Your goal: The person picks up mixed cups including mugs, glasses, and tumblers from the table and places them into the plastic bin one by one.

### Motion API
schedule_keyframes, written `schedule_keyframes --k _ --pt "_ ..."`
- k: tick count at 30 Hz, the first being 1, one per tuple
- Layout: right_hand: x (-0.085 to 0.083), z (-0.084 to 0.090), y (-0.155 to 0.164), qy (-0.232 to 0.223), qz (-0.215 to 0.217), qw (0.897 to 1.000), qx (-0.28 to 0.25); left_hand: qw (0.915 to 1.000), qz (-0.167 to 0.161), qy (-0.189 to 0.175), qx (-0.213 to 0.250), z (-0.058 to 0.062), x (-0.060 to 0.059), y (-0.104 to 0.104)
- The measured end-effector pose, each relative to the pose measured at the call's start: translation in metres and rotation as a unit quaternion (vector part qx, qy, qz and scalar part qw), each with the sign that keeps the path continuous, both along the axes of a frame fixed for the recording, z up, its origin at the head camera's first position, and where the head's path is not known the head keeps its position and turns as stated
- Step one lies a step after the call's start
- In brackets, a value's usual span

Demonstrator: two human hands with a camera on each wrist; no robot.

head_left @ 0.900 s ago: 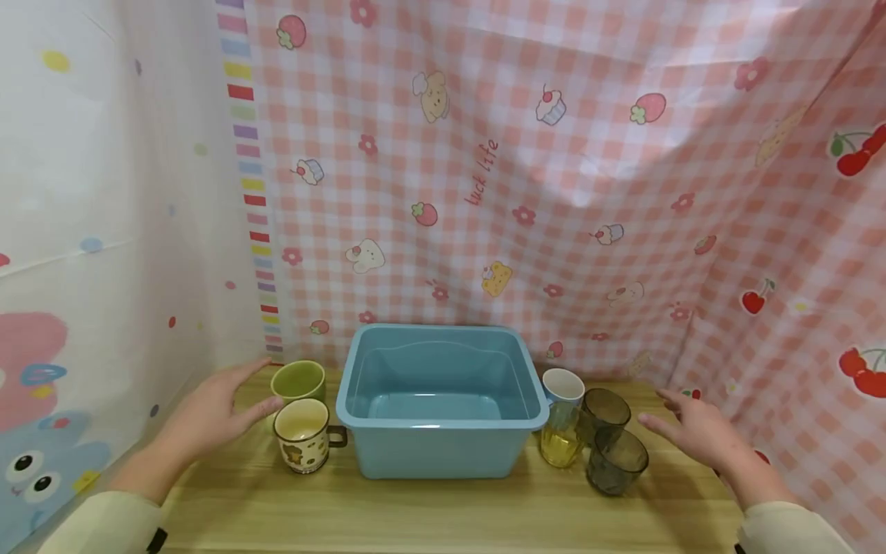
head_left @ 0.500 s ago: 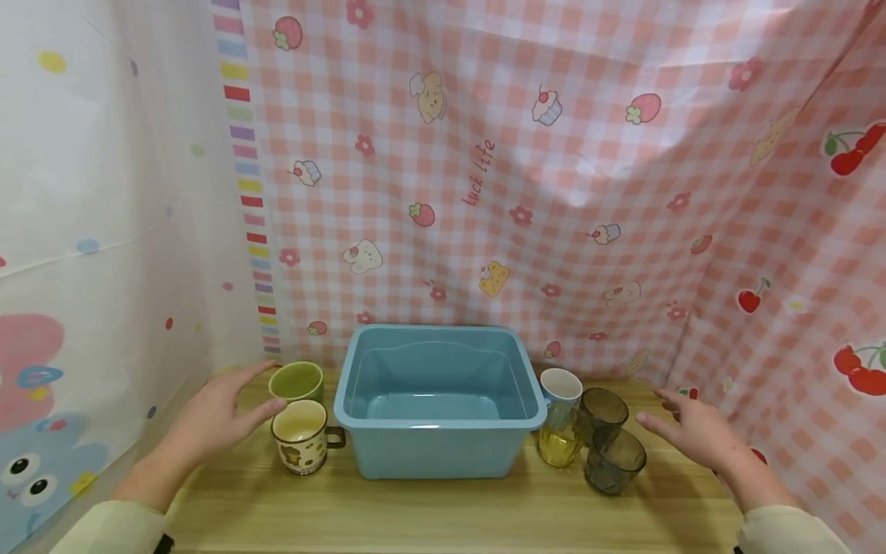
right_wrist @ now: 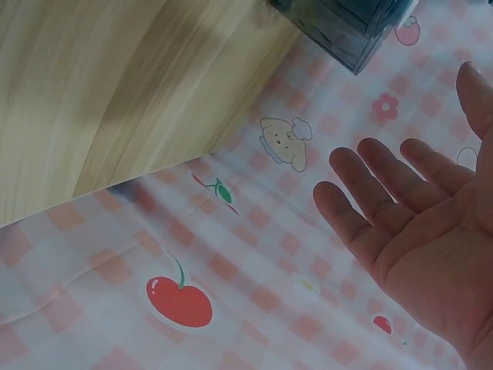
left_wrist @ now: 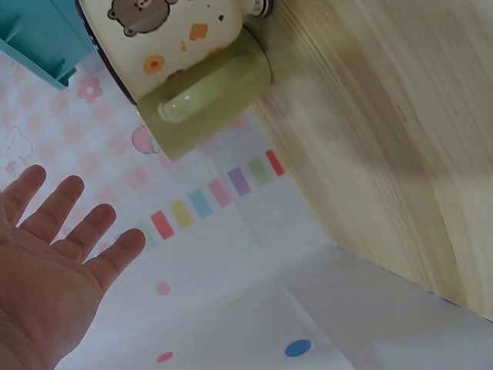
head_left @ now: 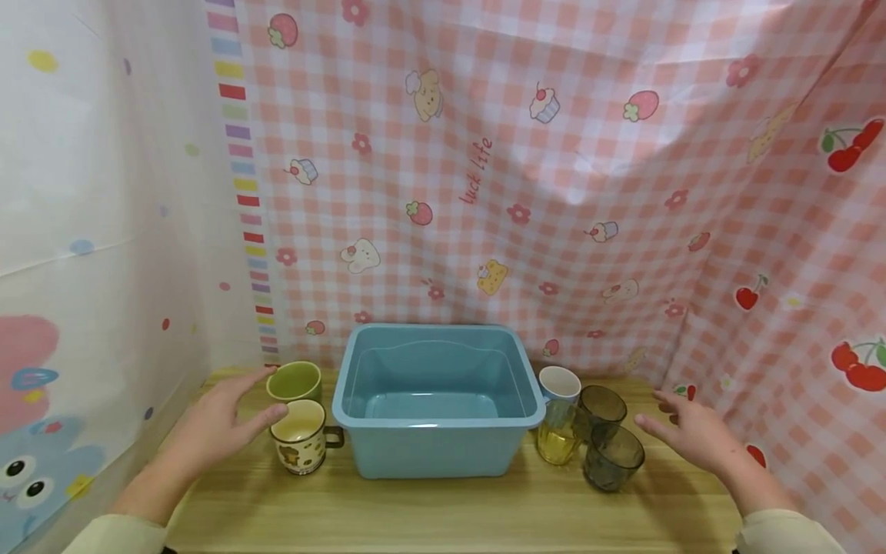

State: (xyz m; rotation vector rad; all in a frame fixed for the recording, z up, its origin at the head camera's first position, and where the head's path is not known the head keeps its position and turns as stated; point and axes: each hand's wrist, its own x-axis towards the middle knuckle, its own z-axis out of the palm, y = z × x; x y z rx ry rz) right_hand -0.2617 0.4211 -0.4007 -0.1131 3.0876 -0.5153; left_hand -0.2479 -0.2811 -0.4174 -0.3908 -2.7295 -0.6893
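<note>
Since the earlier frame little has moved: both hands hover in nearly the same spots, the view having dipped slightly; the left hand (head_left: pixel 211 427) hangs over the table (head_left: pixel 443 512) with fingers (left_wrist: pixel 73 223) spread straight and holding nothing, its thumb tip just beside the rim of the bear-print mug (head_left: pixel 301 436), whether touching cannot be told; just beyond those fingertips stands the green cup (head_left: pixel 295 381), close behind the mug; the right hand (head_left: pixel 692 435) is likewise flat and empty, fingers (right_wrist: pixel 385 185) apart, near but clear of the nearer dark glass (head_left: pixel 613 458); past that glass, away from the fingertips, come a second dark glass (head_left: pixel 602 404), a yellowish glass (head_left: pixel 559 435) and a white cup (head_left: pixel 561 382), clustered closely; between the two hands sits the blue plastic tub (head_left: pixel 438 454), its handle side beside the mug; behind everything hangs the pink checked curtain (head_left: pixel 554 192).
</note>
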Motion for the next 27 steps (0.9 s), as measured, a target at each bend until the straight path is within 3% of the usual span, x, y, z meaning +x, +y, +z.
schedule_keyframes --k 14,27 --pt "0.004 -0.011 -0.012 0.044 0.018 0.999 -0.018 0.9967 -0.040 0.070 0.004 -0.002 0.006 0.024" --pt "0.005 -0.011 -0.022 0.026 0.022 0.999 -0.027 0.9912 -0.059 0.113 -0.036 -0.008 0.013 0.053"
